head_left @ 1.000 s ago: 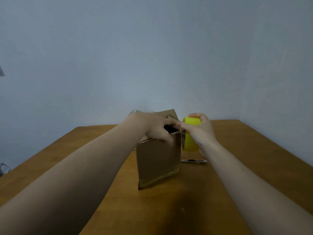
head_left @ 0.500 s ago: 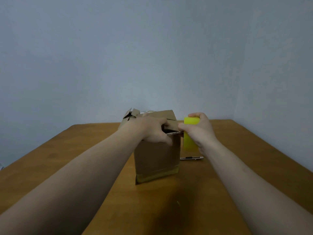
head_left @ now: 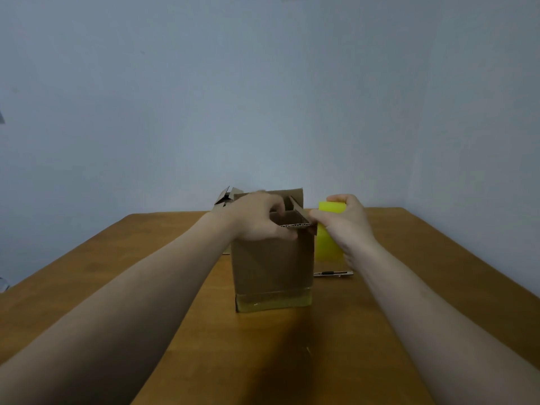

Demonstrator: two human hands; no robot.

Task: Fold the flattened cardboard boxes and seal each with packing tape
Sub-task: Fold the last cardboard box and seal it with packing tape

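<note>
Your L hand [head_left: 260, 217] folds the flap, R hand [head_left: 347, 226] holds the tape; box is now square to you vs 1 s ago.
L to R: spare cardboard [head_left: 226, 195] sits behind. L fingers curl over the near top flap of the cardboard box [head_left: 271, 267], which stands upright mid-table [head_left: 438, 273] w/ a tape strip [head_left: 273, 301] along its base. R hand still grips the yellow tape roll [head_left: 328, 249] just beside the box's top R corner. A utility knife [head_left: 333, 273] lies below the roll.

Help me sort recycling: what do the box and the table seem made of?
Box: corrugated cardboard, matte brown; the fluted edge shows on its top flap. Glossy, yellowish tape band covers its bottom edge, likely plastic. Table: wood or veneer, smooth brown with faint grain; cannot tell which.
</note>
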